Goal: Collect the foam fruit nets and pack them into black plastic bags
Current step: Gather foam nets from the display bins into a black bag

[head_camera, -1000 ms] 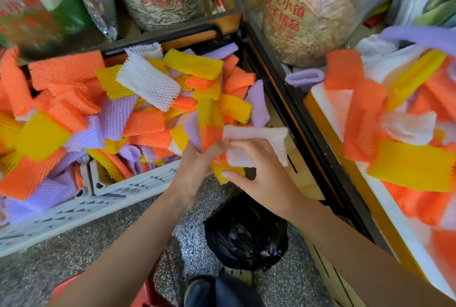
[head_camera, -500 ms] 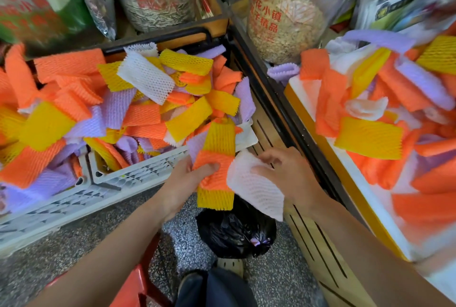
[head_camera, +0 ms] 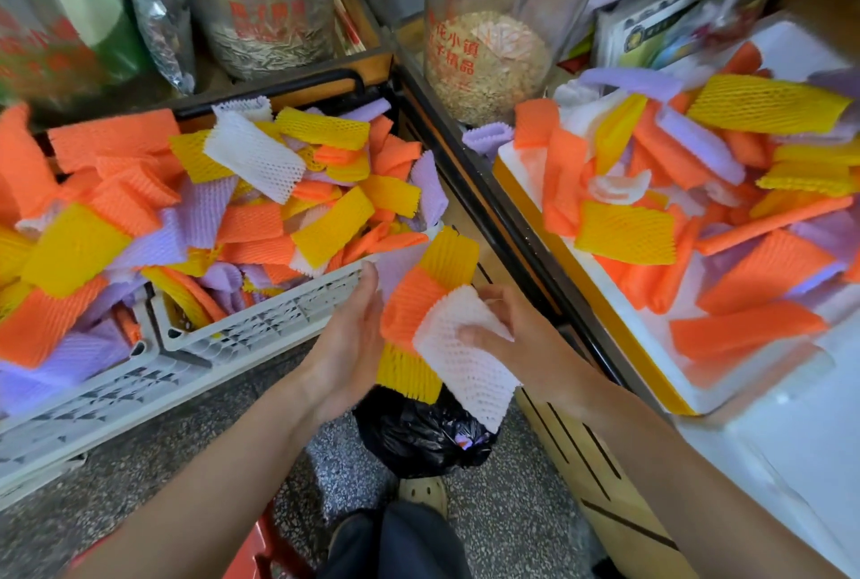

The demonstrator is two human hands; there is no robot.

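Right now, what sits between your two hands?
Head view: a stack of foam nets, orange, yellow and white, between the left hand and right hand.

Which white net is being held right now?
The white net pinched by the right hand over the black bag; others lie loose in the crate.

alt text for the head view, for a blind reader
Two hands hover above a black plastic bag: the left hand steadies an orange and yellow stack of foam nets, the right hand pinches a white net against it. Bins heaped with nets flank them.
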